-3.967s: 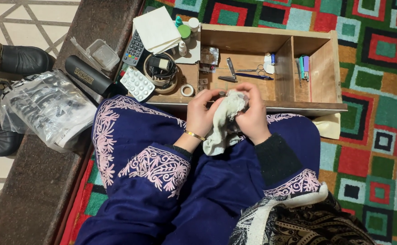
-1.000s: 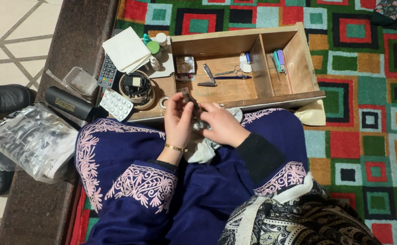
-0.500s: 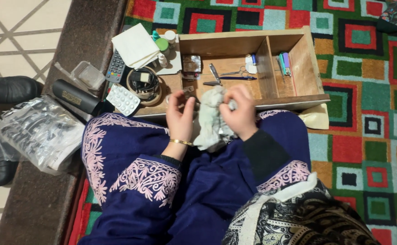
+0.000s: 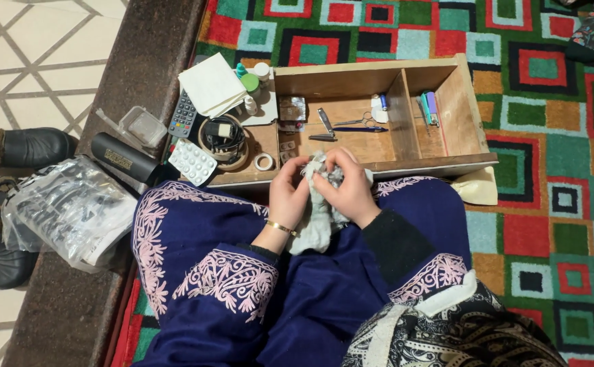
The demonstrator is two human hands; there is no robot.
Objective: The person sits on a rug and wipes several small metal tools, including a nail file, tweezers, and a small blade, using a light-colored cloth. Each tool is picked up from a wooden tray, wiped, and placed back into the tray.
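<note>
Home floor, patterned rug, shoes, household drawer

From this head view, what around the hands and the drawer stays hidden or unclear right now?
- Head view: whatever the left hand and right hand wrap in the grey cloth is covered by cloth and fingers.
- Small items beside the nail clipper in the wooden drawer are too small to identify.
- Contents of the plastic bag are blurred by glare.
- Dark shoes are cut off by the left edge.

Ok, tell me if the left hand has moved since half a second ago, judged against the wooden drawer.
Yes. The left hand has shifted right along the wooden drawer's front edge and now grips the grey cloth.
</note>
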